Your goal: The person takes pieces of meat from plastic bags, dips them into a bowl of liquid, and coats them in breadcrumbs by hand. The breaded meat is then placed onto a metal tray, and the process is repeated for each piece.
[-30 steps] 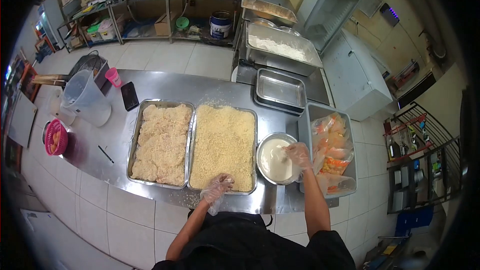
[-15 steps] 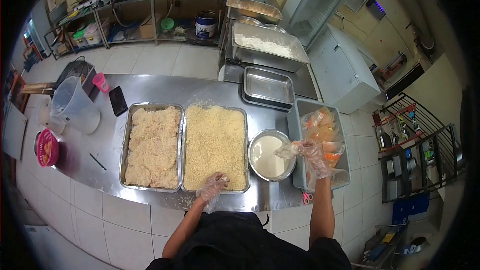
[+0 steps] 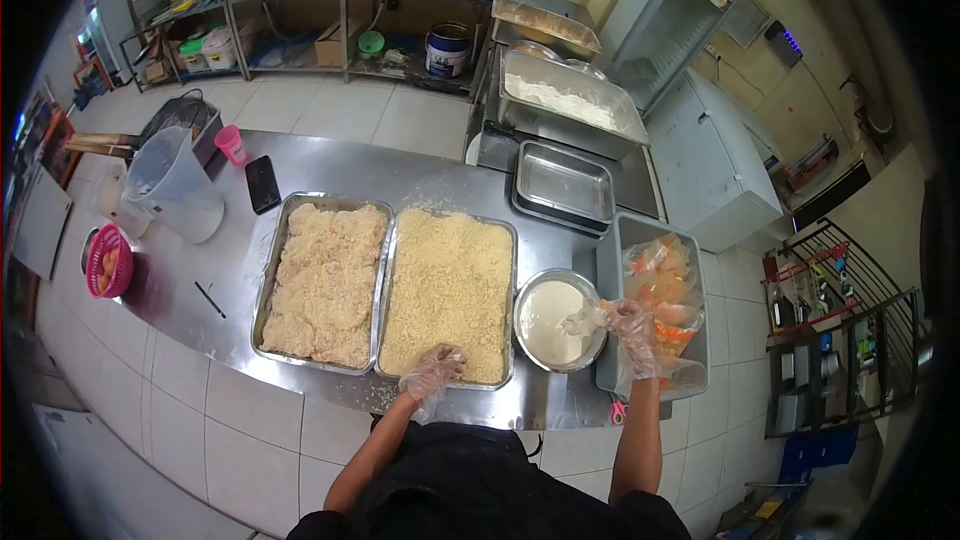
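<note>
My right hand (image 3: pixel 637 332), in a clear plastic glove, grips a batter-coated piece of meat (image 3: pixel 582 320) at the right side of a round metal bowl (image 3: pixel 522 348). White batter (image 3: pixel 549 315) fills much of the bowl, and the piece hangs over it. At the near edge of a metal tray of pale yellow crumbs (image 3: pixel 450 280), my gloved left hand (image 3: pixel 434 372) rests with its fingers curled; what they hold, if anything, is hidden. To the left, a second tray holds crumb-coated pieces (image 3: pixel 325 285) packed close together.
Right of the bowl stands a grey tub (image 3: pixel 607 270) with plastic bags of orange and pale contents (image 3: pixel 662 290). Pink-handled scissors (image 3: pixel 618 410) lie at the near edge. A phone (image 3: pixel 263 185), pink cup (image 3: pixel 231 145), clear jug (image 3: pixel 180 190) and stacked trays (image 3: pixel 563 185) stand farther off.
The view has shifted, so most things appear farther right. My right hand still holds the coated piece at the bowl's right side, and my left hand stays at the crumb tray's near edge.
</note>
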Tool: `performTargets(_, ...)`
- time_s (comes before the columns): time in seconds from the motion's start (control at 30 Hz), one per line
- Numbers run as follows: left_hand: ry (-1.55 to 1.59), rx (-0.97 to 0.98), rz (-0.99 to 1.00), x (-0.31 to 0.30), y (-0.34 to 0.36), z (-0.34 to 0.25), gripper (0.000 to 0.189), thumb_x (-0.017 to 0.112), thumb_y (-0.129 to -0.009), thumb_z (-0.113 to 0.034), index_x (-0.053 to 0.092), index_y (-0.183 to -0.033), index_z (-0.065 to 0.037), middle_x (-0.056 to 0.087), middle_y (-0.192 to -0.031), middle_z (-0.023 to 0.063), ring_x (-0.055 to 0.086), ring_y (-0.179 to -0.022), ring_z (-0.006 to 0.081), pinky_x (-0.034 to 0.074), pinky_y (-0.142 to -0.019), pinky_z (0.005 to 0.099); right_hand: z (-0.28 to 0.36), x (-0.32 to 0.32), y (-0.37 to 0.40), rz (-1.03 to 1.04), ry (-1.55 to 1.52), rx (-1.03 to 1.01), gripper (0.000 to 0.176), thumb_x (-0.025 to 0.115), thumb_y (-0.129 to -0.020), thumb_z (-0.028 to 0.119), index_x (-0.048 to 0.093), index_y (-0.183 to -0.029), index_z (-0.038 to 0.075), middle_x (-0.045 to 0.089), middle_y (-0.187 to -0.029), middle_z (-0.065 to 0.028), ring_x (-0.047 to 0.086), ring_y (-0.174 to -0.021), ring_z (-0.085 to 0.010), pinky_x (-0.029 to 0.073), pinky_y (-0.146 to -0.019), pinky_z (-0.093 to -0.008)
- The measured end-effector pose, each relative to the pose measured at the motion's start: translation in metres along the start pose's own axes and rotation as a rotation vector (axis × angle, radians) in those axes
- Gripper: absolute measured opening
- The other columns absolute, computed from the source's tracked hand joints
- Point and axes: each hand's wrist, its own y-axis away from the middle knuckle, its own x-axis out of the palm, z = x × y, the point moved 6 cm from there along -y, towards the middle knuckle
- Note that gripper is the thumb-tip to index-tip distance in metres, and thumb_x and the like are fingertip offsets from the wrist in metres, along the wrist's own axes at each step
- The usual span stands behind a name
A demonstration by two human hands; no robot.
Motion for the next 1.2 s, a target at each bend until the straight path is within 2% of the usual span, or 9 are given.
performTargets(0.23,-0.092,-0.035,-0.084,-0.003,0.002,-0.001,0.031,0.061,-0.089,-0.012,0.052,-0.117,-0.003,0.063,-0.105,0.0083,0.064,-0.084,0.0154,0.053,-0.070,0.0257,0.015,0.012,0.013,0.003,-0.032,0.019,0.013,0.070,-0.082,0.010,0.068,-0.083,-0.002,0.066,-0.076,-0.0053,0.060,-0.069,-0.0101,0.048,-0.064,-0.0247)
performTargets(0.33,-0.066,-0.021,-0.069,-0.004,0.002,0.000,0.029,0.060,-0.090,-0.012,0.052,-0.116,-0.003,0.063,-0.105,0.0082,0.064,-0.083,0.0151,0.053,-0.070,0.0253,0.024,0.014,0.017,-0.012,-0.060,0.121,0.014,0.071,-0.082,0.010,0.067,-0.085,-0.003,0.066,-0.077,-0.0059,0.060,-0.069,-0.0101,0.049,-0.064,-0.0248)
performTargets(0.43,-0.053,0.002,-0.044,-0.003,0.004,-0.004,0.027,0.060,-0.090,-0.011,0.053,-0.114,-0.003,0.063,-0.105,0.0082,0.063,-0.083,0.0149,0.053,-0.071,0.0253,0.009,0.021,0.015,0.051,-0.001,0.095,0.017,0.071,-0.084,0.016,0.067,-0.089,0.000,0.068,-0.082,-0.0056,0.061,-0.071,-0.0094,0.049,-0.063,-0.0229)
performTargets(0.53,-0.037,0.018,-0.046,-0.001,0.005,-0.004,0.026,0.060,-0.089,-0.010,0.053,-0.113,-0.003,0.062,-0.105,0.0080,0.063,-0.083,0.0150,0.053,-0.071,0.0255,0.001,0.020,0.012,0.035,-0.179,0.017,0.016,0.071,-0.084,0.015,0.067,-0.088,-0.001,0.068,-0.083,-0.0065,0.062,-0.073,-0.0100,0.050,-0.064,-0.0236)
performTargets(0.83,-0.023,0.035,-0.063,-0.004,0.004,0.000,0.029,0.060,-0.090,-0.013,0.052,-0.116,-0.002,0.062,-0.103,0.0080,0.063,-0.084,0.0149,0.053,-0.073,0.0265,0.001,0.027,0.014,0.106,0.020,0.151,0.017,0.072,-0.083,0.013,0.067,-0.090,-0.002,0.069,-0.085,-0.0083,0.064,-0.074,-0.0120,0.052,-0.067,-0.0238)
performTargets(0.93,-0.046,-0.030,-0.102,-0.005,0.005,0.000,0.030,0.060,-0.090,-0.014,0.052,-0.116,-0.002,0.062,-0.105,0.0084,0.063,-0.086,0.0153,0.053,-0.074,0.0266,0.021,0.032,0.021,0.085,-0.150,0.079,0.020,0.074,-0.082,0.013,0.068,-0.092,-0.003,0.069,-0.087,-0.0094,0.064,-0.076,-0.0122,0.052,-0.069,-0.0243)
performTargets(1.03,-0.132,-0.010,-0.096,-0.003,0.008,-0.012,0.031,0.061,-0.091,-0.017,0.052,-0.117,-0.002,0.063,-0.107,0.0080,0.063,-0.087,0.0149,0.052,-0.075,0.0263,0.030,0.054,0.020,0.156,-0.161,0.061,0.022,0.076,-0.080,0.017,0.066,-0.084,-0.003,0.068,-0.078,-0.0086,0.063,-0.071,-0.0132,0.051,-0.064,-0.0253)
performTargets(1.13,-0.089,0.029,-0.108,-0.010,0.009,-0.016,0.032,0.062,-0.091,-0.019,0.053,-0.117,-0.003,0.064,-0.106,0.0072,0.063,-0.087,0.0140,0.051,-0.073,0.0257,0.071,0.082,0.024,0.192,-0.167,0.080,0.020,0.073,-0.081,0.010,0.068,-0.093,-0.006,0.069,-0.092,-0.0115,0.065,-0.083,-0.0150,0.053,-0.076,-0.0268)
performTargets(1.2,-0.127,0.022,-0.170,-0.012,0.011,-0.031,0.032,0.062,-0.091,-0.021,0.053,-0.117,-0.003,0.064,-0.104,0.0066,0.063,-0.086,0.0134,0.050,-0.071,0.0249,0.059,0.102,0.016,0.194,-0.370,0.027,0.021,0.072,-0.082,0.009,0.065,-0.098,-0.004,0.068,-0.097,-0.0120,0.065,-0.087,-0.0170,0.053,-0.079,-0.0282)
